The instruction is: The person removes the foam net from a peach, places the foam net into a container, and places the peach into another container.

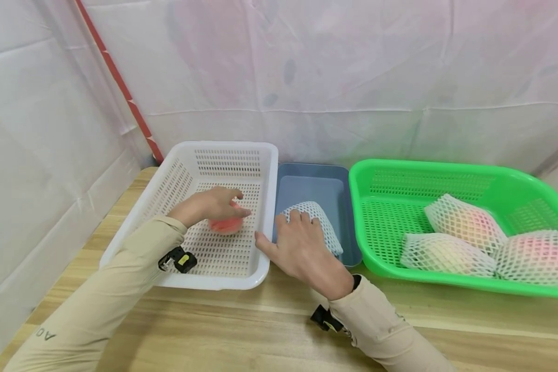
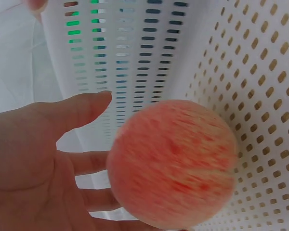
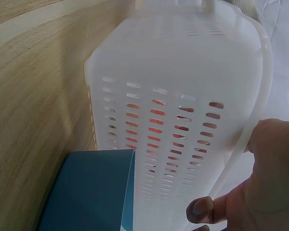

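Note:
A pink-red peach [image 1: 226,226] sits low inside the white basket [image 1: 214,281], out of any net. My left hand [image 1: 211,204] reaches over it from above. In the left wrist view, the fingers lie behind the peach [image 2: 173,163] and the thumb stands apart from it. My right hand [image 1: 302,245] is over a white foam net sleeve [image 1: 327,230] in the grey-blue tray [image 1: 285,170], fingers loosely bent across the sleeve's upper end. Its thumb comes right at the white basket's rim, as the right wrist view shows.
To the right stands a green basket [image 1: 362,227] with three fruits in foam nets, one of them a netted peach [image 1: 537,256]. The tray sits between the two baskets. All stand on a wooden table [image 1: 223,330] before a pale cloth backdrop [image 1: 335,67].

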Motion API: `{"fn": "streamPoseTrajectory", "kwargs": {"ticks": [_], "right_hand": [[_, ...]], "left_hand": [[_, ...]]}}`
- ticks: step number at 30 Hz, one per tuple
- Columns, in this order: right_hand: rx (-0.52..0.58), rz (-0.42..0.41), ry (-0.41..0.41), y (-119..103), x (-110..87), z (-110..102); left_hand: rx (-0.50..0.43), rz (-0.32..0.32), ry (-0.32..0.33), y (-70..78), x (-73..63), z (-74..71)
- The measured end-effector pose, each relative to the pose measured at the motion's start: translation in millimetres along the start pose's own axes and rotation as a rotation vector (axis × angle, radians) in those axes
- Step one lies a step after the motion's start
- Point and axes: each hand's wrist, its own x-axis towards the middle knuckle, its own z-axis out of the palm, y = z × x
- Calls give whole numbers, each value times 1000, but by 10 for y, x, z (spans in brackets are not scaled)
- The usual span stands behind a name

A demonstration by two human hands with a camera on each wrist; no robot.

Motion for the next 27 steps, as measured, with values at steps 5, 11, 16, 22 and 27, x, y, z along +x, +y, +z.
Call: {"fn": "streamPoseTrajectory", "kwargs": {"ticks": [5, 11, 16, 22, 27], "right_hand": [[-10, -8, 21, 9, -7, -6], [-20, -14, 52, 11, -19, -10], [-22, -17, 84, 7, -30, -2], [-44, -37, 133, -1, -54, -4], [-65, -56, 172, -5, -83, -16]], "left_hand": [[-5, 8, 18, 15, -45, -41], [25, 33, 52, 31, -96, -84], [30, 77, 111, 64, -137, -119], [3, 124, 172, 115, -200, -160], [-11, 166, 188, 194, -256, -164]]}}
